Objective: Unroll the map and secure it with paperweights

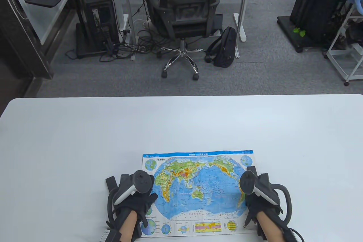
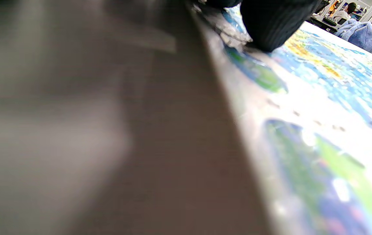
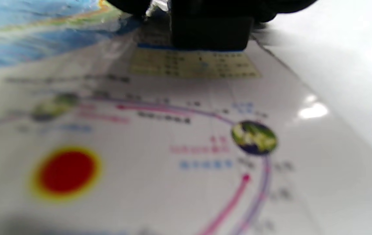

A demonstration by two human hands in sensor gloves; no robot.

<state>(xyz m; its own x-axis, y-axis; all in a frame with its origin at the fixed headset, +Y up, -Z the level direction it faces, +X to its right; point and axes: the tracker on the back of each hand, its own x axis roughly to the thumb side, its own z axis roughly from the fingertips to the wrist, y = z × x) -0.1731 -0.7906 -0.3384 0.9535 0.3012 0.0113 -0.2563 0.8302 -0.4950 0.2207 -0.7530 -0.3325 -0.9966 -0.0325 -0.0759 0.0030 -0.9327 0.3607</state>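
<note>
In the table view, the map (image 1: pixel 198 193) lies unrolled and flat near the front edge of the white tabletop (image 1: pixel 85 140). The left hand (image 1: pixel 136 205) presses on its left side and the right hand (image 1: pixel 255 199) on its right. No paperweights show, so securing the map seems left to do. Bare tabletop stretches wide on the far side and on both flanks.

In the left wrist view, a gloved fingertip (image 2: pixel 270 26) rests on the map just inside its edge.

In the right wrist view, dark fingers (image 3: pixel 208 29) bear on the map near its right border; whether either grip is spread or curled cannot be told.
</note>
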